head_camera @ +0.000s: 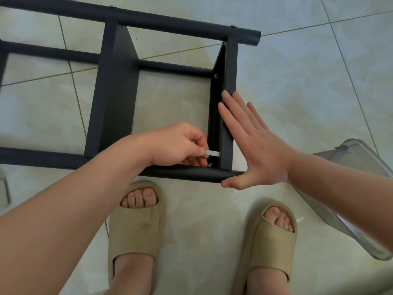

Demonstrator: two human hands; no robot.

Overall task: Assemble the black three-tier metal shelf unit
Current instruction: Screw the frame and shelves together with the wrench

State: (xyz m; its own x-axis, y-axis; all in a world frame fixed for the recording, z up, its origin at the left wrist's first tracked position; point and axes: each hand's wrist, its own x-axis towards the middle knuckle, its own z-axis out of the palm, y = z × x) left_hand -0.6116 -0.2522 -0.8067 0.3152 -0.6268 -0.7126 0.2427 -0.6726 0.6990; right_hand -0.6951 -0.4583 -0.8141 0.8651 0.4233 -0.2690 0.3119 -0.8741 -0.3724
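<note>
Head view looks down at a pale tiled floor (297, 71). The black shelf unit (114, 92) lies on its side on that floor, right in front of the person's feet. It is dark, dull metal. It has long round poles and flat shelves set between them. The far pole (170, 20) runs across the top and the near pole (187, 173) runs just past the toes. The middle shelf (119, 92) and the end shelf (231, 67) stand on edge between these poles.

A clear plastic box (361, 209) sits on the floor at the right, partly under the right arm. Two tan slippers (136, 231) are on the feet, close to the near pole.

The right hand (255, 145) is flat with its fingers straight. It presses on the outer side of the end shelf, and its thumb touches the tip of the near pole. The left hand (178, 143) has its fingers curled, and they pinch a small silver tool (211, 153). The tool points at the inner side of the end shelf, just above a little bolt (210, 165) in the corner by the near pole.
</note>
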